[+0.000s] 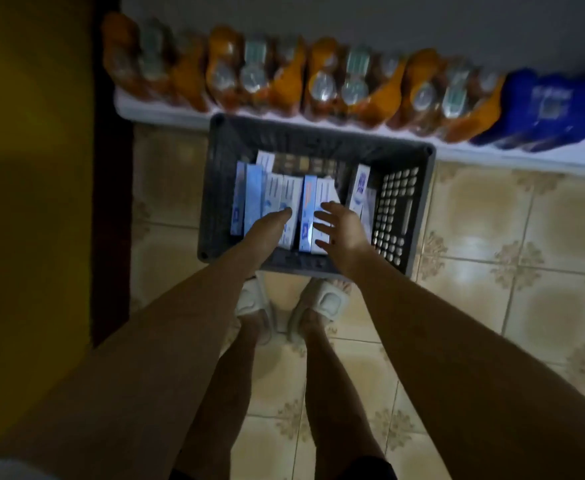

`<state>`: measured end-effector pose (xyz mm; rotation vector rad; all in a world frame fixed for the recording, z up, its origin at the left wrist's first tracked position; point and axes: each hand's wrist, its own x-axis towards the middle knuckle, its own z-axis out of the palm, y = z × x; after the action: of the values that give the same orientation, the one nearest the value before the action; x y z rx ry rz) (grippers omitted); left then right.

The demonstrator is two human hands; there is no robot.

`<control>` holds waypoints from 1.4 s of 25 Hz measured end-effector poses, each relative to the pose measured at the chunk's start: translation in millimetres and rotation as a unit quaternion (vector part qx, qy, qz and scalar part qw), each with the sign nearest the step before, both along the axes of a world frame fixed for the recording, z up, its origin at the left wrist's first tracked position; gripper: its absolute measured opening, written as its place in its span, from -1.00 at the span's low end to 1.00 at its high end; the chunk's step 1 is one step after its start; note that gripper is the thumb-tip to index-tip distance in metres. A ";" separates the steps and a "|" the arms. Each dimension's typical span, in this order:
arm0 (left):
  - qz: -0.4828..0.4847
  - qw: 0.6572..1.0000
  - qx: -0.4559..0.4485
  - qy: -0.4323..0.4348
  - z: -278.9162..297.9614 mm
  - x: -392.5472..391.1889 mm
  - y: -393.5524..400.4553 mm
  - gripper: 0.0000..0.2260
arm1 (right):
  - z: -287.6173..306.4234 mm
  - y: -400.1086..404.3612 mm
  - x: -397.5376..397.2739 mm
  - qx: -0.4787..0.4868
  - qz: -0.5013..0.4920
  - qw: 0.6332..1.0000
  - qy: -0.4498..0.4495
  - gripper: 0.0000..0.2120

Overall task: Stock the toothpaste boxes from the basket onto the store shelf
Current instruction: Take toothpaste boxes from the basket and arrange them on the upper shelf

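Observation:
A grey plastic basket [402, 209] stands on the tiled floor in front of my feet. Several white and blue toothpaste boxes [249, 199] stand on end inside it, packed toward its left and middle. My left hand [270, 225] reaches down into the basket with fingers straight, its tips over the boxes. My right hand [341, 226] hovers over the middle boxes with fingers spread and relaxed, holding nothing. The image is blurred and dim, so contact with the boxes cannot be told.
A low white shelf [166, 110] runs along the wall behind the basket, carrying packs of orange bottles [322, 81] and blue packs [547, 109] at right. A dark panel [109, 202] stands at left. My feet in pale slippers [325, 301] stand close to the basket.

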<state>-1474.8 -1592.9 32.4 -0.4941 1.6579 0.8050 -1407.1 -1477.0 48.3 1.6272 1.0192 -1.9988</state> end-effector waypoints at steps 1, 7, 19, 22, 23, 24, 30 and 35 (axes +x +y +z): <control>-0.008 1.000 -0.016 -0.007 -29.5 9.9 -3.5 -0.50 | -26.4 -0.4 8.7 -0.004 -0.011 1.000 -0.018 -0.61; -0.051 0.998 -0.037 0.023 -153.0 26.2 18.5 -0.81 | -155.9 -7.9 14.1 0.004 0.051 0.994 -0.092 -0.60; -0.056 0.994 -0.012 0.093 -235.6 51.6 17.0 -0.69 | -238.4 -29.5 33.4 0.119 0.081 0.988 -0.052 -0.61; -0.097 0.993 0.021 0.072 -226.3 46.7 10.4 -0.58 | -227.1 -27.7 40.1 0.192 0.109 0.975 -0.042 -0.63; -0.078 0.994 0.047 0.055 -219.5 45.0 11.1 -0.58 | -220.9 -27.4 38.6 0.229 0.116 0.965 -0.053 -0.65; -0.060 0.995 0.068 0.035 -210.3 42.9 11.8 -0.59 | -213.6 -27.3 35.3 0.262 0.110 0.956 -0.068 -0.67; -0.061 0.993 0.079 0.061 -153.1 7.9 6.6 -0.56 | -157.6 -17.0 8.9 0.236 -0.038 0.970 -0.050 -0.88; -0.259 0.930 0.111 0.234 -95.1 -16.6 -5.8 -0.60 | -95.1 -6.5 -21.2 0.024 -0.047 0.999 0.003 -0.54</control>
<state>-1491.3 -1598.7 -62.7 0.3203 1.9764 0.7267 -1428.3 -1483.5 -46.8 1.7236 1.0172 -2.0561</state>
